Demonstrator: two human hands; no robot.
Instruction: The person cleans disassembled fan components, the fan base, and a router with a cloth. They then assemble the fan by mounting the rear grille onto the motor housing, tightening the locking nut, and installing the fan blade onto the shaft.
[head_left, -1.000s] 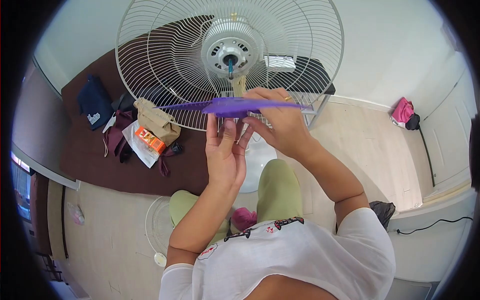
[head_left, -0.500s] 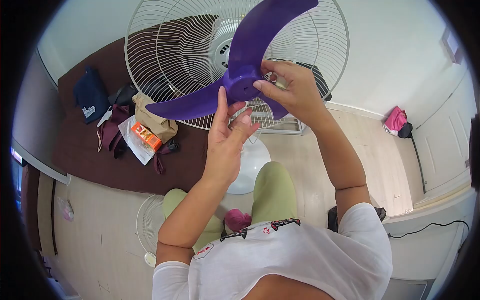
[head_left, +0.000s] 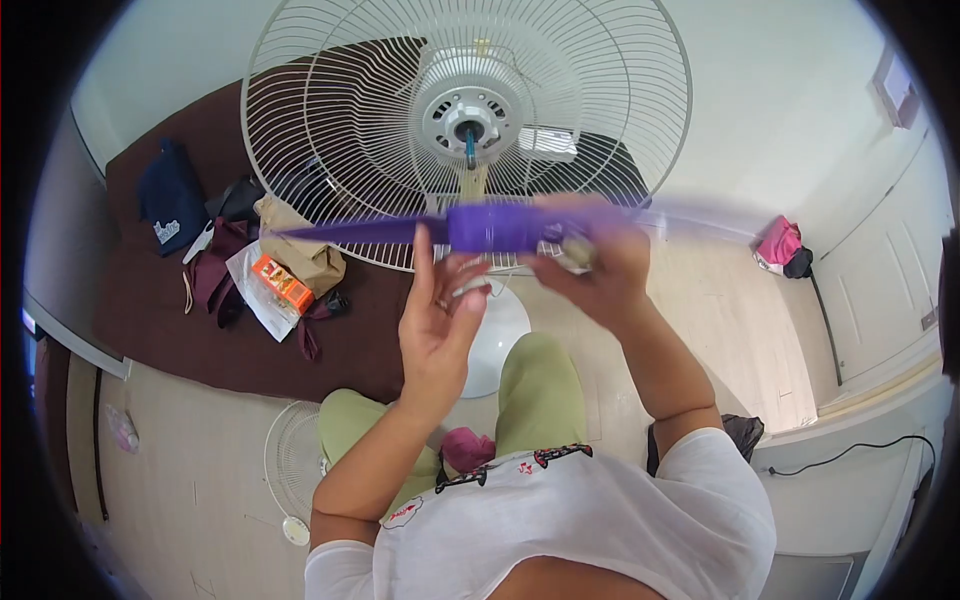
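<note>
A purple fan blade [head_left: 490, 229] is held almost edge-on in front of the fan, its right side blurred by motion. My right hand [head_left: 600, 270] grips it near the hub, with a small pale round piece [head_left: 578, 252] at its fingers, too blurred to name. Below the hub, my left hand [head_left: 438, 335] has its fingers apart; the raised index finger reaches the blade's edge. Behind the blade stands the white fan's rear grille [head_left: 330, 90]. The motor shaft [head_left: 470, 145], with a bluish tip, sticks out bare at its centre.
A brown-covered bed [head_left: 180, 340] at left bears a navy bag [head_left: 172, 200], a brown paper bag [head_left: 310, 245] and an orange box [head_left: 283, 283]. The front grille [head_left: 290, 455] lies on the floor by my leg. A pink bundle [head_left: 780, 243] rests by the door.
The purple blade has tipped from facing me to nearly edge-on and dropped lower, away from the grille's centre. Both hands moved down with it, and the motor shaft came into view.
</note>
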